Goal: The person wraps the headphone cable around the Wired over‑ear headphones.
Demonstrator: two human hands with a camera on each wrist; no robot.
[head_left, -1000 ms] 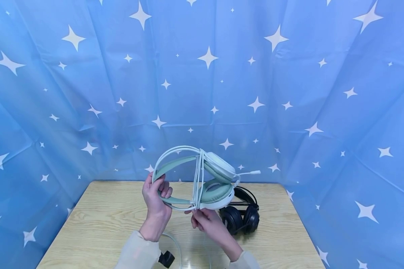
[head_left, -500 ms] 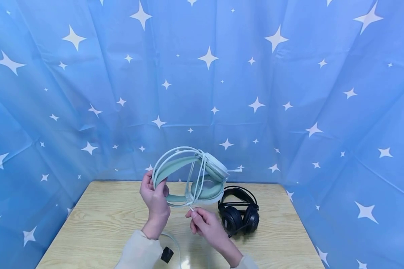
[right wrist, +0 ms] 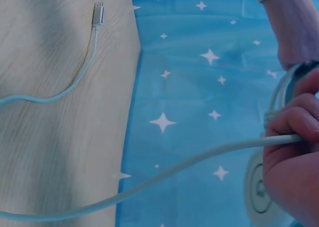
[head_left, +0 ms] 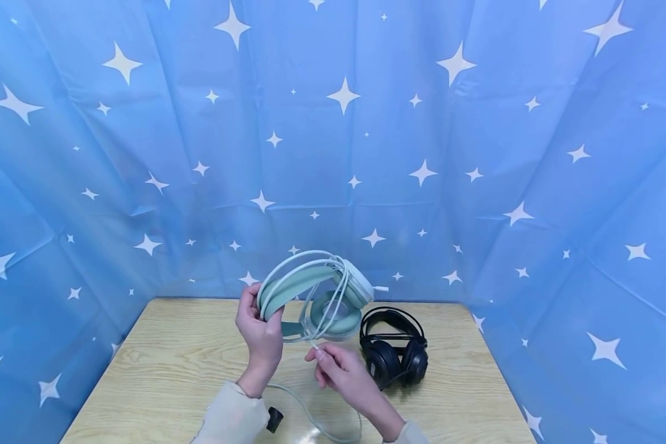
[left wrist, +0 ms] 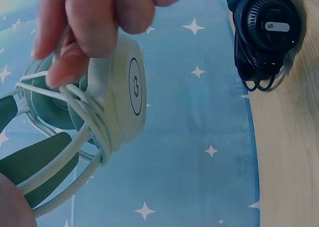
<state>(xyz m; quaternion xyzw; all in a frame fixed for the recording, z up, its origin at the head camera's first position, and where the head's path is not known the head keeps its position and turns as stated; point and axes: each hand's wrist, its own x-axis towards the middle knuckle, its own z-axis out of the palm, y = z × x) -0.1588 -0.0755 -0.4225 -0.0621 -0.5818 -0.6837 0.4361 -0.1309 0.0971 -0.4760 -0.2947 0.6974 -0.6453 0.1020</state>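
A pale green and white headset [head_left: 294,287] with a boom mic is held up above the table, its cable wrapped around the headband arms in loose loops. My left hand [head_left: 263,333] grips the headband at its top. Below the ear cups, my right hand [head_left: 341,373] pinches the cable between thumb and fingers. In the right wrist view, the free cable [right wrist: 199,156] runs left from that hand. Its USB plug [right wrist: 98,15] lies on the table. In the left wrist view, an ear cup [left wrist: 130,90] faces the camera beside the loops.
A black headset [head_left: 394,348] rests on the wooden table [head_left: 161,370] to the right of my right hand. Behind the table's far edge hangs a blue star-patterned curtain [head_left: 311,160]. A small black object [head_left: 274,419] shows beside my left sleeve.
The cable loops, tight and straight before, now hang slack and spread. The headset has tilted and dropped slightly, its ear cups shifting left. More loose cable shows near the table's front.
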